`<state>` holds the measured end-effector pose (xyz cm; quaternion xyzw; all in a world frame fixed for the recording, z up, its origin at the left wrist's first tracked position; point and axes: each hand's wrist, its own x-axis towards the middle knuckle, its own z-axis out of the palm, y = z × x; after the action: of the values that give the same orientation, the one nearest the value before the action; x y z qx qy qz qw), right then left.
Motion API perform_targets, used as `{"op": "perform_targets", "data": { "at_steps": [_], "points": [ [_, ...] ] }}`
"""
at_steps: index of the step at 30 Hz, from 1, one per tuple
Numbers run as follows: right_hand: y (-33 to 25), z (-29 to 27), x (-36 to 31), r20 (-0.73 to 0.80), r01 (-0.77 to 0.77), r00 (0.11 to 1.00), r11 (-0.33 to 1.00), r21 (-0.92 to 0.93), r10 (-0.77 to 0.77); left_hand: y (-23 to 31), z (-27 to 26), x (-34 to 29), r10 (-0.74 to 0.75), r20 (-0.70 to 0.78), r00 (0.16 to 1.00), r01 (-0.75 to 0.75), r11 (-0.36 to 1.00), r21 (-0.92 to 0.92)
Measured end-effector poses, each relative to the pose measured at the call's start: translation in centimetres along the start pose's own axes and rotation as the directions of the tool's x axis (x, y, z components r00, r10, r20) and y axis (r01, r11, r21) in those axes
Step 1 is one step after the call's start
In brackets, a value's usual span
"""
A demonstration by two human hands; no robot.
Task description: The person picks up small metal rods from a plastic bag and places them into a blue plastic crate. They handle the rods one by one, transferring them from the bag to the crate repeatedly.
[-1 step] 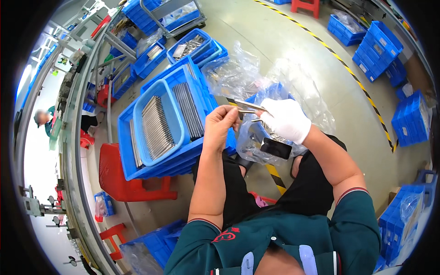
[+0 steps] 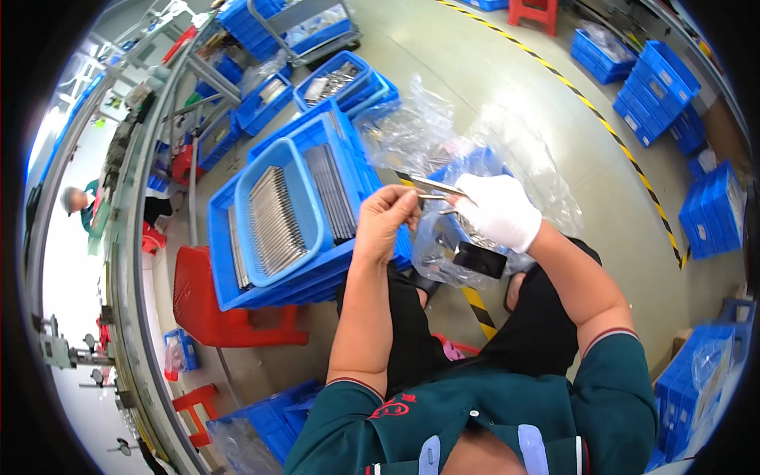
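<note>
My bare left hand [image 2: 385,222] is closed, its thumb and fingers pinching the end of a thin metal rod [image 2: 430,196]. In my white-gloved right hand [image 2: 500,212] are several slim metal pieces [image 2: 438,186], which point toward the left fingers. Their exact kind is too small to tell. Beneath the right hand, a plastic-lined blue bin [image 2: 484,158] holds more metal pieces, partly hidden by the glove. A dark rectangular object like a phone [image 2: 480,259] lies at its near side. To the left, a light-blue basket [image 2: 318,226] contains a row of metal rods [image 2: 277,222].
The basket rests on stacked blue crates [image 2: 226,277], with dark strips [image 2: 327,194] beside it. A red stool [image 2: 198,297] stands at left. Clear plastic bags [image 2: 412,119] spread across the floor. Further blue crates [image 2: 708,210] line the right. A person [image 2: 79,202] is at far left.
The whole view has shifted slightly, so the crates sit a little lower and further right. Both hands keep nearly the same pose and hold on the metal pieces.
</note>
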<state>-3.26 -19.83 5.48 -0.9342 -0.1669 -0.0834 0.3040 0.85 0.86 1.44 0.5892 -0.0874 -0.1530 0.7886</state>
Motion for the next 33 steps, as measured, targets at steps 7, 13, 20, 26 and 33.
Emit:
{"op": "perform_targets", "data": {
  "at_steps": [7, 13, 20, 26, 33],
  "points": [
    [-0.5, 0.0, -0.1, -0.007, -0.021, 1.000, 0.989, 0.146, 0.022, -0.4, -0.6, 0.2, -0.122, 0.111, 0.986, 0.155, 0.917, -0.369],
    [-0.5, 0.2, 0.2, 0.023, -0.058, 0.998, 0.976, 0.208, 0.054, -1.2, -0.2, 0.3, -0.034, 0.311, 0.950, 0.238, 0.725, -0.646],
    [-0.6, 0.0, 0.0, -0.019, 0.019, 1.000, 0.992, 0.127, -0.016, -1.4, -0.3, 0.3, -0.056, 0.371, 0.927, 0.315, 0.654, -0.688],
    [-0.3, 0.5, 0.2, -0.037, 0.050, 0.998, 0.981, 0.188, -0.044, -1.6, 0.6, 0.0, 0.010, 0.362, 0.932, 0.286, 0.595, -0.751],
    [0.0, 0.9, 0.1, -0.040, -0.049, 0.997, 0.976, 0.211, 0.059, -0.9, 1.6, -0.3, -0.043, 0.011, 0.999, 0.044, 0.932, -0.360]
  ]
}}
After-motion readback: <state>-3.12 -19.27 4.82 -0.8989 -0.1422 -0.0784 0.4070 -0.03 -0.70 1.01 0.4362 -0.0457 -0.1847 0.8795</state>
